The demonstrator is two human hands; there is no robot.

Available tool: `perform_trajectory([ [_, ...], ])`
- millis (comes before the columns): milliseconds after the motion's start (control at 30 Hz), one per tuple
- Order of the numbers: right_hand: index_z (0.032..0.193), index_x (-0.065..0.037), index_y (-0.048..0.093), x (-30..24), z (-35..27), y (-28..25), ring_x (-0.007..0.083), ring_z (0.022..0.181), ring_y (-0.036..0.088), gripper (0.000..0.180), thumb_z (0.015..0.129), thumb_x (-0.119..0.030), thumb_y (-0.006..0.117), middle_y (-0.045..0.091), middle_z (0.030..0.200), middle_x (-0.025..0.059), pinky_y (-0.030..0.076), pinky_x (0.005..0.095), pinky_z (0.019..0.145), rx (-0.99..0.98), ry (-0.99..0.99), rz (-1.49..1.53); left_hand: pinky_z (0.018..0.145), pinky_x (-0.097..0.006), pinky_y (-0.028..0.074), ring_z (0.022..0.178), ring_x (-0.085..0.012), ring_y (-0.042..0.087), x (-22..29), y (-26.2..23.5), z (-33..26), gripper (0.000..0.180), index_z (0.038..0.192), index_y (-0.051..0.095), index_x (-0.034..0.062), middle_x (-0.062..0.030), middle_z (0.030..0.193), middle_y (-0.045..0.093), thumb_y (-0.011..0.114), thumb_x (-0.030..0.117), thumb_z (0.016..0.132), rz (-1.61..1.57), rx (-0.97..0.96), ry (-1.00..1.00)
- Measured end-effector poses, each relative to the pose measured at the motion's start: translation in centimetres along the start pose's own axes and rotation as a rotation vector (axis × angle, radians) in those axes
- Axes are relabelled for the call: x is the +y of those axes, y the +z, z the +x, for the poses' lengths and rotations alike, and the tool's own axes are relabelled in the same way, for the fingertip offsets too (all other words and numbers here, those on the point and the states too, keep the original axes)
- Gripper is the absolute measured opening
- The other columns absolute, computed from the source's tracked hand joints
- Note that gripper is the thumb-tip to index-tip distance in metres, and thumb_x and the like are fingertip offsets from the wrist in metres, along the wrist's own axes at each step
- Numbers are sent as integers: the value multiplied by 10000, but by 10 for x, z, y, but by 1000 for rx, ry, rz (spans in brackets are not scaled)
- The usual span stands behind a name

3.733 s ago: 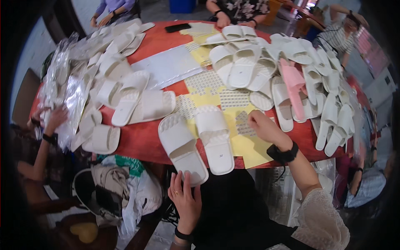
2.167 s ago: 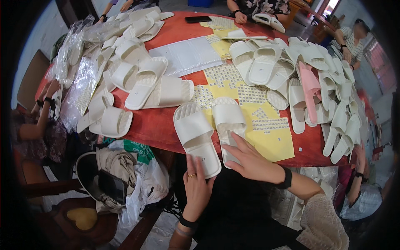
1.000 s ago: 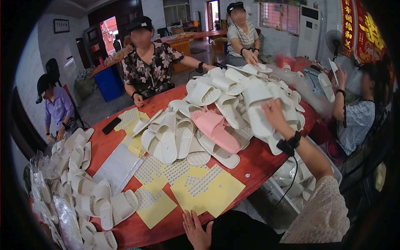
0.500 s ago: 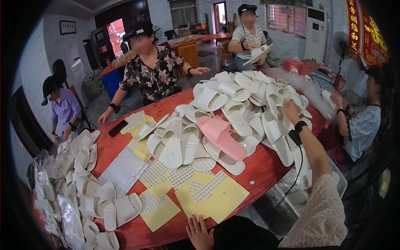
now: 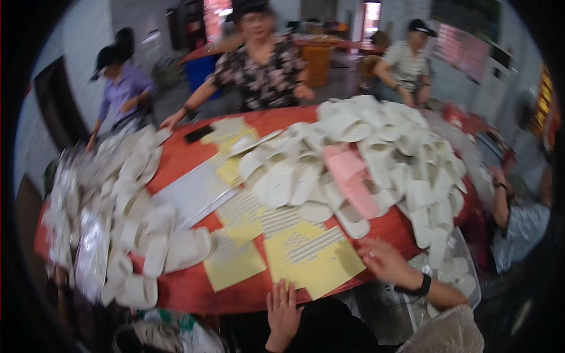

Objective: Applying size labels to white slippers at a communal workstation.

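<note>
My right hand (image 5: pixel 382 262) hovers, blurred, over the near edge of the red round table (image 5: pixel 194 291), fingers apart and holding nothing, just right of a yellow sheet (image 5: pixel 315 259) carrying rows of small stickers. My left hand (image 5: pixel 282 310) lies flat with spread fingers on dark cloth at my lap, below the table edge. A heap of white slippers (image 5: pixel 382 153) fills the table's right half, with a pink slipper (image 5: pixel 350 176) lying on it, a little beyond my right hand.
More white slippers (image 5: pixel 170 247) and plastic-wrapped ones (image 5: pixel 88 247) lie along the left side. A white sheet (image 5: pixel 194 191) and other yellow sheets (image 5: pixel 232 265) cover the middle. Several people sit around the far and right sides; a dark phone (image 5: pixel 199 134) lies near one.
My right hand has drawn back from the slipper heap at the right to the near table edge by the yellow sheet. The view has swung and blurred. My left hand stays low.
</note>
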State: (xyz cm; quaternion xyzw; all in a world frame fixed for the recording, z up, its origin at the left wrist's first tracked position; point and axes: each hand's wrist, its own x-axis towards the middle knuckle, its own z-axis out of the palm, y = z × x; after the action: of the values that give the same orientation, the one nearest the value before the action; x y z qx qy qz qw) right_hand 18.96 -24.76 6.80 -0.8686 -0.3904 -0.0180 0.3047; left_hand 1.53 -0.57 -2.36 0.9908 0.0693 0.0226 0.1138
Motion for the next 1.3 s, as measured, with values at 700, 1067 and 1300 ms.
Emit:
perform_trajectory([
  [700,1048,-28,615,-49,11,131,335,1195,510,193,861,-29,567,587,1201,132,322,491,1073,21,-48,310,922,-475,444,1060,-465,526,-219,-120,72,700,1158,458,-147,-318,1121,561,731,358,756,-295,335,-688],
  [1067,1039,-48,623,-43,8,138,310,1192,510,174,874,-80,576,573,1217,109,361,482,1043,50,-116,252,676,-325,536,840,-218,632,-286,-90,133,511,1231,450,-44,-146,1065,610,700,77,802,-1204,458,-562],
  [1300,1082,-66,623,-46,4,138,295,1222,502,221,871,-120,594,575,1242,87,352,473,1054,25,-122,279,797,-274,473,920,-198,608,-288,-106,124,433,1188,481,-42,-113,1060,615,652,-37,790,-1241,866,-533],
])
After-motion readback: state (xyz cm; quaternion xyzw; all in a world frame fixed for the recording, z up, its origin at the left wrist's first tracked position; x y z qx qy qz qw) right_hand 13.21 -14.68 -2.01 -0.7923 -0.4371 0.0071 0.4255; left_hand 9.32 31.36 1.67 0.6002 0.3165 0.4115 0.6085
